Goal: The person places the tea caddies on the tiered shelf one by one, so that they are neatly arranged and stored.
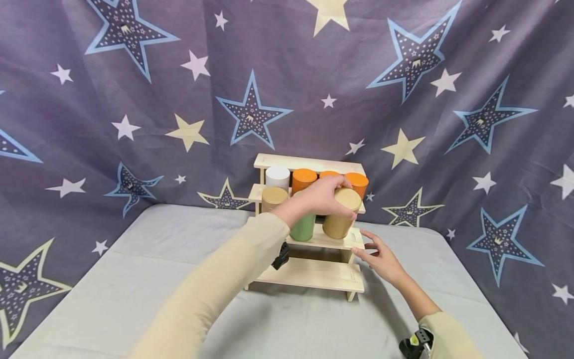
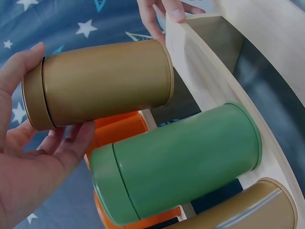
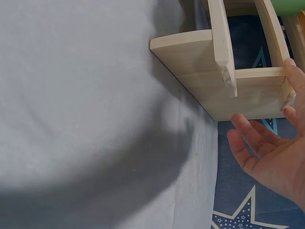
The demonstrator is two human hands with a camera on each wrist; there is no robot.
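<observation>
My left hand (image 1: 329, 197) holds a gold canister (image 2: 105, 78) round its lid end, thumb on one side and fingers on the other. The canister is at the right end of the shelf tier carrying a green canister (image 2: 176, 162). A second gold canister (image 1: 274, 197) is left of the green one. At the right end of the wooden tiered rack (image 1: 314, 273), my right hand (image 1: 381, 259) touches that tier's edge with a digit, its other fingers loosely bent and apart from the wood, as the right wrist view shows.
On the tier behind are a white canister (image 1: 277, 177) and several orange canisters (image 1: 304, 178). The rack stands on a grey cloth surface (image 1: 134, 299), with a star-patterned curtain (image 1: 287, 60) behind it. The lowest tier and top tier are bare wood.
</observation>
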